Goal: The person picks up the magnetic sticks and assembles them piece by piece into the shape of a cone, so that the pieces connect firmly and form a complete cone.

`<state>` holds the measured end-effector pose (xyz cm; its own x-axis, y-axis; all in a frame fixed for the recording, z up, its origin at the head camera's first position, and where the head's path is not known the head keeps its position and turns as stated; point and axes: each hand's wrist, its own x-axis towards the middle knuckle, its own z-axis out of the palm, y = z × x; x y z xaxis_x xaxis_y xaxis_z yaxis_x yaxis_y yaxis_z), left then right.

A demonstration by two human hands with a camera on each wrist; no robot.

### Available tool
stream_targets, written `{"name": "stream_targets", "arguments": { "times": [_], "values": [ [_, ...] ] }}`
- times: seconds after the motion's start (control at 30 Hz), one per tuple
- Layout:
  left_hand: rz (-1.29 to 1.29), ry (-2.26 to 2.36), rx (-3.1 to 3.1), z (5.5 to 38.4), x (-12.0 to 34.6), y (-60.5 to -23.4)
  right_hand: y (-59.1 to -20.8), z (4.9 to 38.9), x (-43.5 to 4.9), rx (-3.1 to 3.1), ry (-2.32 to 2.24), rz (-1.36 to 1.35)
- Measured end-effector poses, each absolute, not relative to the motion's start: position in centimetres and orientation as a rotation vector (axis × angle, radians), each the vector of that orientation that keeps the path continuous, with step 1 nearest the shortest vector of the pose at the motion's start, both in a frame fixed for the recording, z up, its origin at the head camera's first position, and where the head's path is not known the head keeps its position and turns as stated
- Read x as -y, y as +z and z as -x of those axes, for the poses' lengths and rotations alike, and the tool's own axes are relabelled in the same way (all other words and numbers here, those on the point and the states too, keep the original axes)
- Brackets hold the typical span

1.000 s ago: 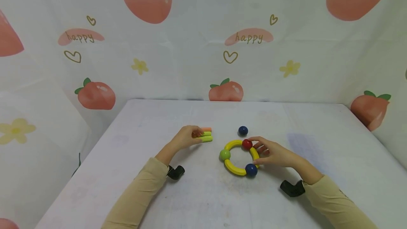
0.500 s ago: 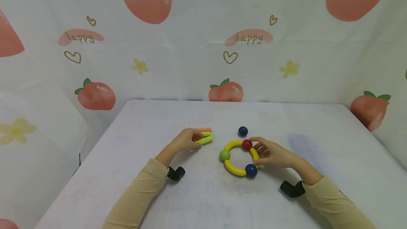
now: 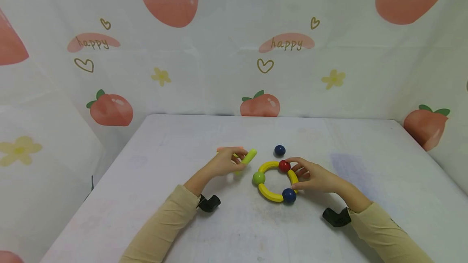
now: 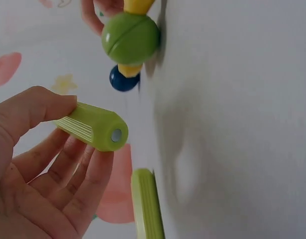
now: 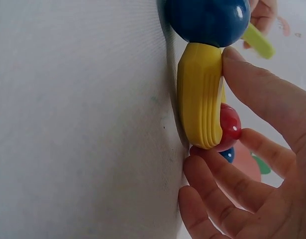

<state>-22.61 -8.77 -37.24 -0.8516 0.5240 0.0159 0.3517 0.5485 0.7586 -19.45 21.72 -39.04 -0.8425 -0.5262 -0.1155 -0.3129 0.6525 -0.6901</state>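
We saw the left hand (image 3: 226, 162) pinching a green stick (image 3: 250, 156), slanted toward the frame's upper right. Below it, rightward, lay the ring (image 3: 269, 195), gripped by the right hand (image 3: 317, 177).

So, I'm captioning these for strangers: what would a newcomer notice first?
Probably the colourful ring on the white table, its right side touched by the right hand. Left of it, the left hand pinches a lime-green stick. Behind the table, the white backdrop is printed with peaches.
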Motion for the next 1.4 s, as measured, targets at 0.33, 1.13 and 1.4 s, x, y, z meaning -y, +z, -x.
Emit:
{"name": "stream_targets", "arguments": {
  "times": [0.33, 1.13, 1.4],
  "values": [
    [-0.718, 1.409, -2.437, 21.9, 7.0, -36.5, -39.1, 19.5, -21.7, -2.566, -0.983, 0.654],
    [-0.779, 1.438, -2.349, 21.2, 5.8, -36.7, -38.9, 19.3, -21.8, -2.563, -0.983, 0.704],
    [-0.776, 1.44, -2.336, 21.2, 5.9, -36.9, -38.7, 19.2, -21.7, -2.569, -0.971, 0.69]
  ]
}}
